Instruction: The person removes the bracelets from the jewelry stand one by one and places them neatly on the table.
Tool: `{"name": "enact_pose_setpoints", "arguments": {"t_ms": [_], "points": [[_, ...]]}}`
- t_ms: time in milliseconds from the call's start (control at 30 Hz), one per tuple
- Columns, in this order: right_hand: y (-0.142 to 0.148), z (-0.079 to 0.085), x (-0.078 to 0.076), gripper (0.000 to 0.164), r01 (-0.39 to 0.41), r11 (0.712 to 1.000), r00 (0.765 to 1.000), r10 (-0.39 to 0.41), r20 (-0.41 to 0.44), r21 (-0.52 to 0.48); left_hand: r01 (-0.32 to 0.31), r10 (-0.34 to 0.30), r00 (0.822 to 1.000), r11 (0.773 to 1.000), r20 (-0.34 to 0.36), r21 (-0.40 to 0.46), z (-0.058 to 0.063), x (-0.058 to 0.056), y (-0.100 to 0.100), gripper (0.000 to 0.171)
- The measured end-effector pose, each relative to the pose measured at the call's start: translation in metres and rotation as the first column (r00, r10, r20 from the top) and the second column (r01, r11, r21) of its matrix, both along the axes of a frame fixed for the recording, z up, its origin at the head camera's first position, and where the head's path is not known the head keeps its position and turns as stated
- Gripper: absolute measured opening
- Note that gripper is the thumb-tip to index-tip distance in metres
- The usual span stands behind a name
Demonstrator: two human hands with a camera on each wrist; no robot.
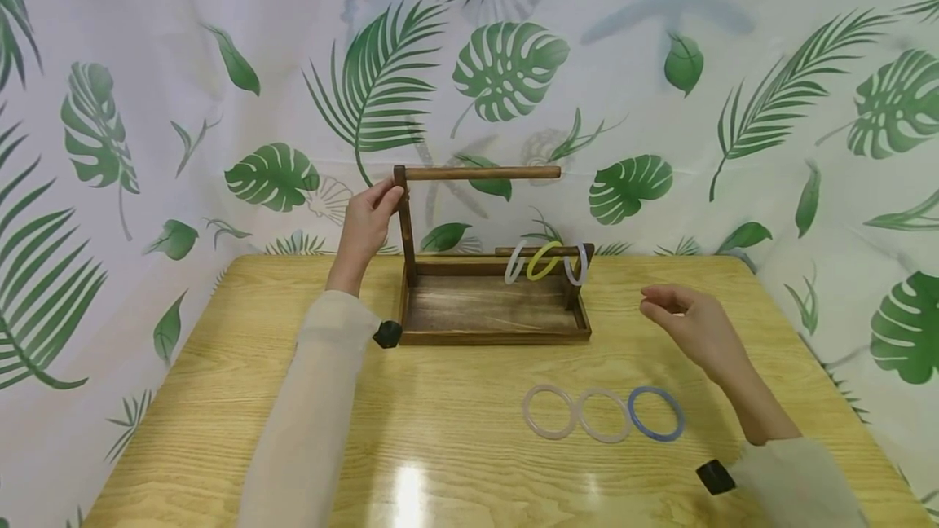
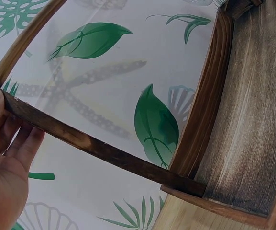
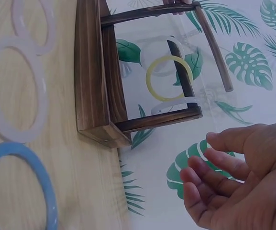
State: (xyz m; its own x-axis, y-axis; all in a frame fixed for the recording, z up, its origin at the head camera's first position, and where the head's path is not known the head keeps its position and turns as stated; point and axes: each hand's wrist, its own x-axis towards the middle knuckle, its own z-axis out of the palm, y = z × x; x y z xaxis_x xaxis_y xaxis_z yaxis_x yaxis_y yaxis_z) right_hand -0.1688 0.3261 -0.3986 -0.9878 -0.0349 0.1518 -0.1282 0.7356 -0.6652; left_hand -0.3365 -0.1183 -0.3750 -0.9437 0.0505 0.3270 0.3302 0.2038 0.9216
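Note:
A dark wooden bangle stand (image 1: 494, 338) has a tray base, a tall left post with an upper bar (image 1: 484, 173), and a shorter right post with a lower bar. Between thumb and fingers, my left hand (image 1: 367, 221) pinches the top of the tall post (image 2: 87, 141). On the lower bar hang a whitish bangle (image 1: 511, 267), a yellow bangle (image 3: 149, 80) and a pale lavender bangle (image 1: 583, 266). To the right of the stand, my right hand (image 1: 693, 328) is in the air, fingers loosely bent, holding nothing.
In front of the stand, a pale pink bangle (image 1: 526, 418), a second pale bangle (image 1: 581, 422) and a blue bangle (image 1: 681, 424) lie in a row on the wood-grain table (image 1: 455, 471). A leaf-patterned cloth (image 1: 293, 104) hangs behind and at both sides.

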Motion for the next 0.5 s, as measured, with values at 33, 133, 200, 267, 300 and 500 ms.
{"name": "enact_pose_setpoints", "arguments": {"t_ms": [33,133,200,267,300,500], "points": [[-0.001,0.001,-0.003,0.044,-0.009,1.0,1.0,0.009,0.003,-0.01,-0.001,0.001,1.0,1.0,-0.001,0.0,0.0,0.0,0.0,0.043],[-0.003,0.003,-0.012,0.045,-0.027,0.999,1.0,0.028,0.012,-0.042,-0.004,0.004,1.0,1.0,-0.003,0.001,-0.001,0.0,0.0,0.043],[-0.005,0.004,-0.017,0.046,-0.034,0.998,0.999,0.035,0.015,-0.062,0.001,-0.001,1.0,1.0,-0.002,0.007,0.0,0.0,0.001,0.043],[-0.007,0.005,-0.023,0.046,-0.037,0.997,0.999,0.038,0.016,-0.072,0.008,-0.008,1.0,1.0,-0.002,0.014,0.0,0.0,0.001,0.044],[-0.008,0.005,-0.025,0.046,-0.041,0.996,0.999,0.042,0.015,-0.076,0.009,-0.009,1.0,1.0,-0.003,0.013,0.0,0.0,0.001,0.044],[-0.015,0.003,-0.043,0.043,-0.086,0.991,0.996,0.084,-0.024,-0.104,-0.006,0.006,1.0,1.0,-0.001,-0.026,0.0,0.0,-0.001,0.045]]}}
